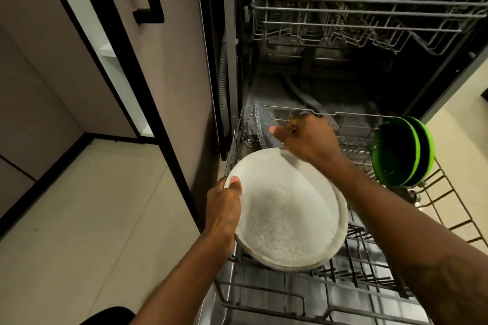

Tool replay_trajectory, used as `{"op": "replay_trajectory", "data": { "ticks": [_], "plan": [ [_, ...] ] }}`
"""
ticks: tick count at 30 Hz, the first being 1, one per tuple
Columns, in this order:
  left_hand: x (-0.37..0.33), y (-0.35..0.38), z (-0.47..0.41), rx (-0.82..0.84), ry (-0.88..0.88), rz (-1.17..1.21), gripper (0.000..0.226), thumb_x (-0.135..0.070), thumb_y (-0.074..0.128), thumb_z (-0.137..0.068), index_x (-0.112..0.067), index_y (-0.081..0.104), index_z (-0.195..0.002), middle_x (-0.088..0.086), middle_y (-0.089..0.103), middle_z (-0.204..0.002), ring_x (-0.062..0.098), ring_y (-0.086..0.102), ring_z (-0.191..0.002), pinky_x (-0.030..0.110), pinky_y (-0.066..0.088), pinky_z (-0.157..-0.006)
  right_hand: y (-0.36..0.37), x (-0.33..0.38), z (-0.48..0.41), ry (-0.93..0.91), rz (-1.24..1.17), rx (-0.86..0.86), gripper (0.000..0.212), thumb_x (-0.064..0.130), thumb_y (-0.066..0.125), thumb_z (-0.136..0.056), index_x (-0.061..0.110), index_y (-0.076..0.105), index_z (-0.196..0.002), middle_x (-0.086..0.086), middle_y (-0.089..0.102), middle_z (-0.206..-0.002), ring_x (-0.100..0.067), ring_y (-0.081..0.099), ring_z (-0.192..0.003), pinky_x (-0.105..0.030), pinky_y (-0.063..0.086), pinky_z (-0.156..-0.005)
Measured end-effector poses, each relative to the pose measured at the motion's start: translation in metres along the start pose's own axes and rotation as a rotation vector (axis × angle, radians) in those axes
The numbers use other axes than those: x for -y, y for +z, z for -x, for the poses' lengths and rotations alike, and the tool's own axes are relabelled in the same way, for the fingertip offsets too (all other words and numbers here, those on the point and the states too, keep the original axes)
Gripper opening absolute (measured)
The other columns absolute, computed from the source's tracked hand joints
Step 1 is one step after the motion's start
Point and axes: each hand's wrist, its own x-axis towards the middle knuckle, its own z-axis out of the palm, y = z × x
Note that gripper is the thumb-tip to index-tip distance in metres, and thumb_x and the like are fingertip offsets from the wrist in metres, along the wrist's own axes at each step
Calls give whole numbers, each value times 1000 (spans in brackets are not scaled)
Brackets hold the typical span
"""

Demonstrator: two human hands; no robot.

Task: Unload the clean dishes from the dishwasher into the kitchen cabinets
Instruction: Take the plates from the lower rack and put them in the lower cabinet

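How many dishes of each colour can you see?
White plates: 2
Grey plate: 1
Green bowls: 2
Total: 5

The stack of white speckled round plates (pixel 285 214) is at the centre of the frame, above the pulled-out grey wire lower rack (pixel 264 295), which runs from the centre to the lower right. The left hand (pixel 224 208) grips the stack's left rim, thumb on top. Just past the stack's upper edge, the right hand (pixel 303 137) is at the grey speckled round plate (pixel 260 124), which stands upright in the rack's upper-left corner; whether it grips the plate is unclear. The green plastic bowls (pixel 401 150) stand on edge at the rack's right side. Behind, at upper right, the grey wire upper rack (pixel 356 18) sits inside the open black dishwasher (pixel 229 60). The beige cabinet door (pixel 171 60) lies to the dishwasher's left, and the pale tiled floor (pixel 92 219) is at lower left.
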Motion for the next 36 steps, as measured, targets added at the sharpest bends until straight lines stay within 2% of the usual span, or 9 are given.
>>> {"op": "replay_trajectory", "data": {
  "ticks": [3, 8, 12, 16, 22, 24, 28, 31, 36],
  "plan": [
    [7, 3, 3, 41, -4, -45, 24, -31, 47, -106, -25, 68, -114, -2, 70, -102, 18, 66, -94, 33, 52, -77, 17, 31, 1, -38, -23, 43, 71, 83, 53, -76, 19, 70, -103, 1, 73, -85, -19, 69, -76, -38, 60, -74],
    [10, 2, 2, 34, -15, -133, 32, -36, 46, -106, -21, 71, -120, 5, 72, -109, 25, 67, -99, 39, 55, -88, 29, 42, 9, -51, 34, 10, 25, 37, 75, -78, 14, 71, -85, -6, 71, -78, -27, 69, -73, -39, 61, -74],
    [14, -2, 3, 95, -5, -172, 34, -46, 45, -105, -31, 70, -120, -1, 70, -114, 22, 65, -103, 39, 54, -88, 13, 32, 7, -36, -97, -155, 13, 25, 68, -83, 16, 66, -74, 2, 64, -64, -13, 62, -55, -27, 56, -56],
    [12, 5, 7, 151, 15, -195, 37, -60, 44, -100, -36, 71, -103, -2, 70, -111, 24, 65, -105, 54, 52, -99, -15, 19, 4, -15, -251, -318, 9, 20, 64, -80, 15, 71, -83, 2, 70, -71, -11, 65, -55, -33, 60, -53],
    [9, 18, 5, 107, -3, -124, 38, -59, 46, -100, -36, 74, -89, -14, 70, -96, 18, 67, -98, 49, 54, -99, -75, -8, -3, 181, -430, -658, 25, 17, 59, -86, 12, 78, -103, 7, 69, -82, 0, 57, -62, 2, 37, -56],
    [11, 22, 2, 53, 5, -108, 38, -59, 47, -100, -33, 75, -98, -9, 73, -102, 22, 67, -102, 48, 53, -100, -83, -33, -10, 301, -516, -647, 28, 24, 62, -85, 14, 78, -106, 6, 67, -82, -4, 61, -75, -3, 45, -66],
    [5, 34, -5, -58, 8, -75, 47, -63, 49, -94, -27, 73, -113, 0, 73, -108, 27, 66, -101, 44, 53, -97, -65, -106, -11, 465, -658, -501, 29, 50, 65, -63, 31, 75, -82, 5, 66, -67, -21, 65, -68, -53, 60, -79],
    [7, 44, -25, -46, -2, 35, 53, -72, 47, -82, -32, 73, -105, -1, 74, -109, 26, 68, -103, 53, 53, -98, -70, -103, 12, 501, -709, -406, 17, 42, 71, -71, 28, 73, -80, 4, 62, -59, -18, 58, -55, -40, 54, -59],
    [6, 52, -43, -47, -18, 182, 61, -75, 52, -74, -28, 74, -106, 0, 77, -106, 28, 72, -99, 52, 57, -92, -73, -106, 26, 567, -688, -274, 15, 30, 81, -74, 18, 81, -83, -1, 72, -64, -16, 58, -51, -30, 49, -53]
  ]
}}
